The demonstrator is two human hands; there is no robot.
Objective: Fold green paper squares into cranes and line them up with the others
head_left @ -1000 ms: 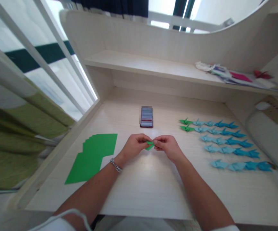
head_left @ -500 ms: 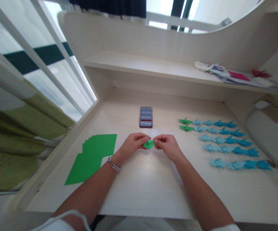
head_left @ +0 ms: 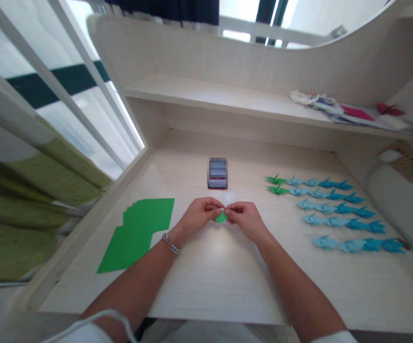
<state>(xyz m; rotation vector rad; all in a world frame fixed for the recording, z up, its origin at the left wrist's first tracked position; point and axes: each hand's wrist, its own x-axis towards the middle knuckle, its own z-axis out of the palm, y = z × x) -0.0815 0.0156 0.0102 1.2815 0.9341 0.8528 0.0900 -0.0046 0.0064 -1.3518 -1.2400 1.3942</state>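
Between my two hands is a small folded piece of green paper (head_left: 221, 217), held just above or on the desk in the middle. My left hand (head_left: 203, 213) pinches its left side with thumb and fingers. On the right side, my right hand (head_left: 244, 215) pinches it too, and the fingertips of both hands almost meet. Much of the paper is hidden by the fingers. Flat green paper sheets (head_left: 138, 231) lie in an overlapping stack left of my left hand. Rows of folded paper cranes stand at the right: green cranes (head_left: 277, 190) and blue cranes (head_left: 356, 212).
A phone (head_left: 218, 173) lies on the desk (head_left: 206, 281) beyond my hands. Papers and a pink item (head_left: 356, 112) rest on the shelf (head_left: 206, 94) at the back. A wall socket with a plug (head_left: 391, 155) and cable is at the right. Slats and a green curtain (head_left: 42, 214) border the left.
My right hand has shifted slightly left, closer to my left hand. Less of the folded green paper shows between the fingers. The sheets and cranes stay put.
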